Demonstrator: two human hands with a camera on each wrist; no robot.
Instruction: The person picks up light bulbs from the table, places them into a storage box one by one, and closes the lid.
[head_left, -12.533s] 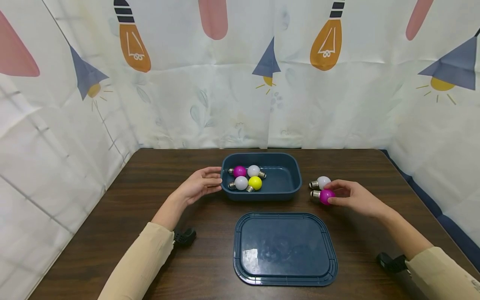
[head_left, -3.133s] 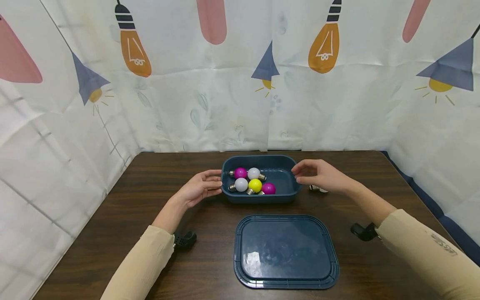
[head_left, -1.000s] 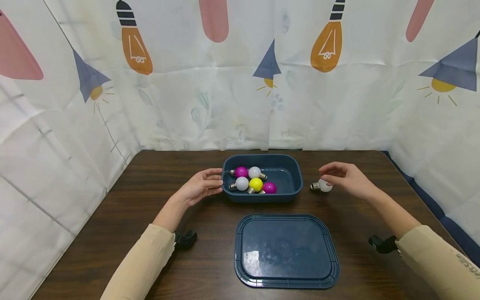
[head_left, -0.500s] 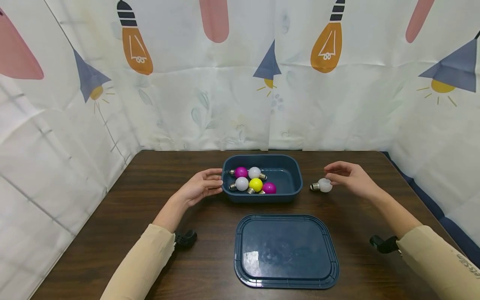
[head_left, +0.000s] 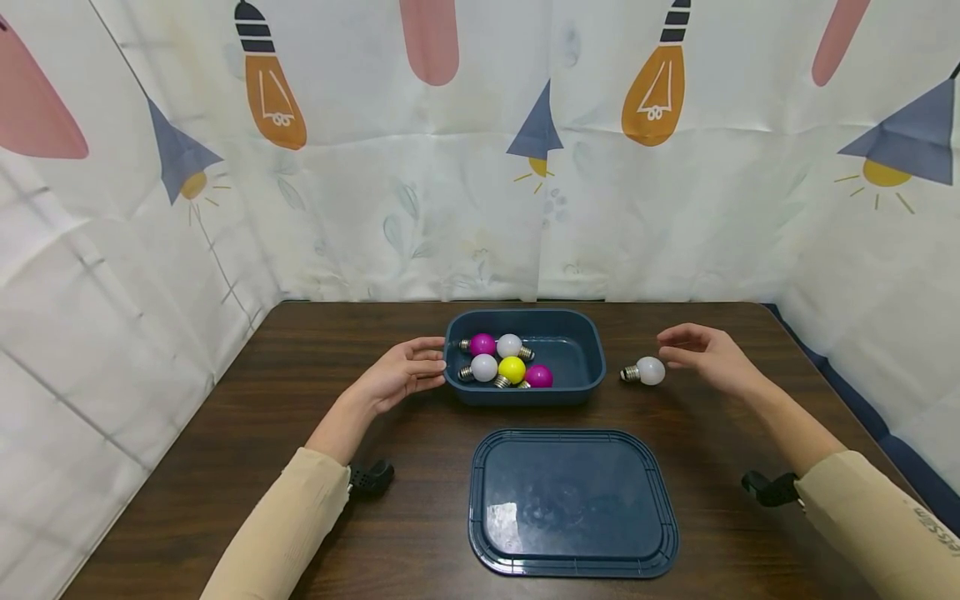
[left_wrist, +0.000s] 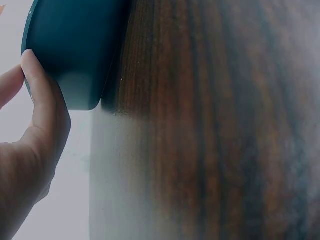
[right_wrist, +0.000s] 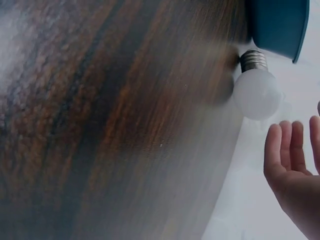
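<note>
Lamp-printed cloth [head_left: 465, 208] behind brown table [head_left: 390, 542]

The left grip [left_wrist: 31, 152] touches a teal container [left_wrist: 75, 45].

3 things are carried directly by the brown, wood-grained table [head_left: 420, 533]: a blue box [head_left: 525, 397] is set near the far edge, a white bulb [head_left: 650, 372] is laid on its side to the right, base turned boxward, and a blue lid [head_left: 573, 504] is laid flat in front

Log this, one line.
Left hand: touching blue rectangular plastic box | right hand: empty, near white round bulb outside box | flat blue lid: off
</note>
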